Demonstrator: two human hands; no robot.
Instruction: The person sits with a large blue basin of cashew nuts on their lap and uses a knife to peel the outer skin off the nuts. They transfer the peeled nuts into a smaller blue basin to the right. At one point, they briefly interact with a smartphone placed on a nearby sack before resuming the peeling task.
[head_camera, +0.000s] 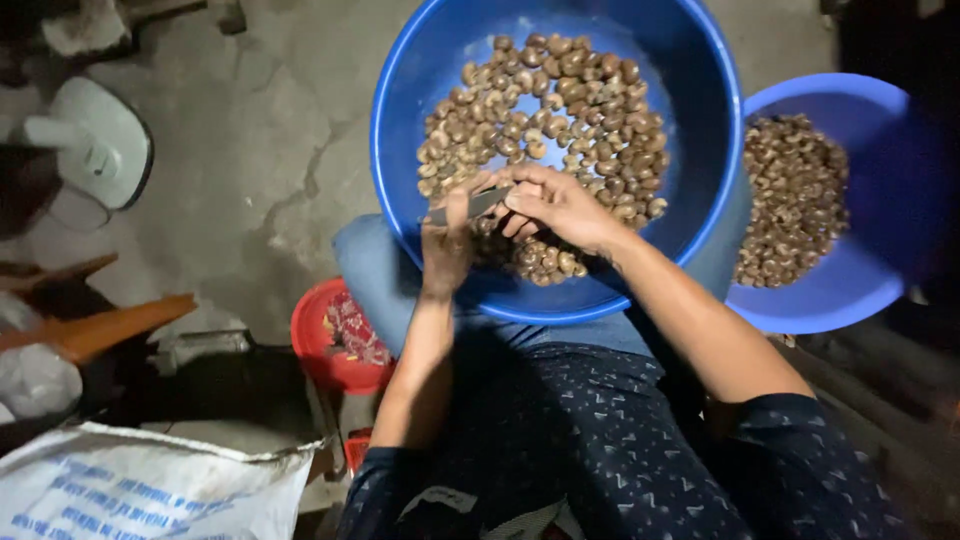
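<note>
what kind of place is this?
Probably an informal home or small-shed nut-shelling spot, not a factory: cracked concrete floor, blue basins of brown nuts held on the lap, a woven sack alongside. Right hand works a small knife.

Your arms are bare below short sleeves (800, 450) of dark navy cloth scattered with small pale flecks; the same cloth covers your lap (560, 420).

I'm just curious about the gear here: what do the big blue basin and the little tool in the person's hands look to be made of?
The big blue basin looks like moulded plastic: even colour, smooth glossy wall, rolled rim. The little tool, pinched between the left hand and right hand, seems a flat metal blade, dull grey with a faint sheen; whether it has a handle is hidden.
</note>
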